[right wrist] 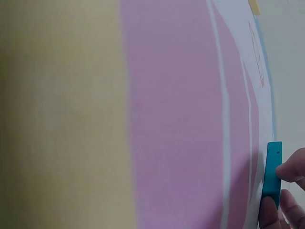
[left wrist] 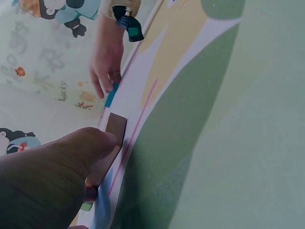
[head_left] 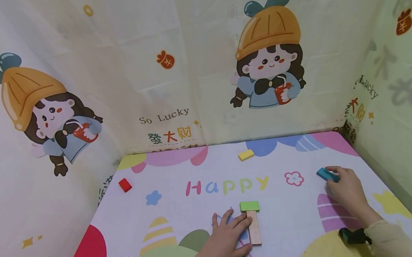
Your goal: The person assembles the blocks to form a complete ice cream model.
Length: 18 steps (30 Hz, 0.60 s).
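My left hand (head_left: 223,238) lies at the front middle of the table, fingers spread. One fingertip and the thumb touch the left side of a plain wooden block (head_left: 254,228); the left wrist view shows the thumb against this block (left wrist: 116,128). A green block (head_left: 249,206) lies across its far end, forming a T shape. Over at the right, my right hand (head_left: 346,188) pinches a teal block (head_left: 325,174) between thumb and fingers. In the right wrist view the teal block (right wrist: 273,167) appears at the lower right edge, with fingertips on both sides.
A red block (head_left: 125,185) lies at the table's left side, and a yellow block (head_left: 246,154) near the back edge. The printed tabletop (head_left: 197,208) meets a patterned cloth (head_left: 208,64) at the back and sides. A dark strap piece (head_left: 353,236) is by my right wrist.
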### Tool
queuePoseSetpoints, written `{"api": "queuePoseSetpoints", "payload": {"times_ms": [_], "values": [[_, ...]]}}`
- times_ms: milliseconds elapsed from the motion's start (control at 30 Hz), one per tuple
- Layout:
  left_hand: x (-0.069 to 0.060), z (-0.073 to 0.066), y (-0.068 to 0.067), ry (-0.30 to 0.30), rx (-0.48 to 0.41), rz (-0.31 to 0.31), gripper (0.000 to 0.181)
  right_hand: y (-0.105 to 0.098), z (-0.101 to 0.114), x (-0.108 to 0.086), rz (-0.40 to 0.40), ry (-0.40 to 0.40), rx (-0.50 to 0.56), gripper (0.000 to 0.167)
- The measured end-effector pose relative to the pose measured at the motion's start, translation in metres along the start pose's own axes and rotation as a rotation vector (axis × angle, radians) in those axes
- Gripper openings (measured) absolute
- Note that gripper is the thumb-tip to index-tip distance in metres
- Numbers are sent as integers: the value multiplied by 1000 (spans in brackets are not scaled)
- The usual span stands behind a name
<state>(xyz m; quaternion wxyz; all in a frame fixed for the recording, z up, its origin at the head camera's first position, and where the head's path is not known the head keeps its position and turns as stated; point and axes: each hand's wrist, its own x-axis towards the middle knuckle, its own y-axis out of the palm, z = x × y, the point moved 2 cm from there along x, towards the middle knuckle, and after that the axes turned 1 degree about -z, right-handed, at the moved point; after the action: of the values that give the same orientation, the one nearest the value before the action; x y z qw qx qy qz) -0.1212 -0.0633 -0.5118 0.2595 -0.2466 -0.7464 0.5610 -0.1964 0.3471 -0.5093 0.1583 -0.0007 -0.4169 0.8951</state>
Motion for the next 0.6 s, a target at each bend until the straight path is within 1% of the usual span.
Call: {"api": "queuePoseSetpoints", "payload": {"times_ms": [367, 600], "values": [[1, 0, 2, 1, 1, -3, 62, -2, -2, 2, 42, 45, -22, 45], [1, 0, 2, 7, 16, -23, 61, -1, -2, 3, 41, 20, -24, 46]]}}
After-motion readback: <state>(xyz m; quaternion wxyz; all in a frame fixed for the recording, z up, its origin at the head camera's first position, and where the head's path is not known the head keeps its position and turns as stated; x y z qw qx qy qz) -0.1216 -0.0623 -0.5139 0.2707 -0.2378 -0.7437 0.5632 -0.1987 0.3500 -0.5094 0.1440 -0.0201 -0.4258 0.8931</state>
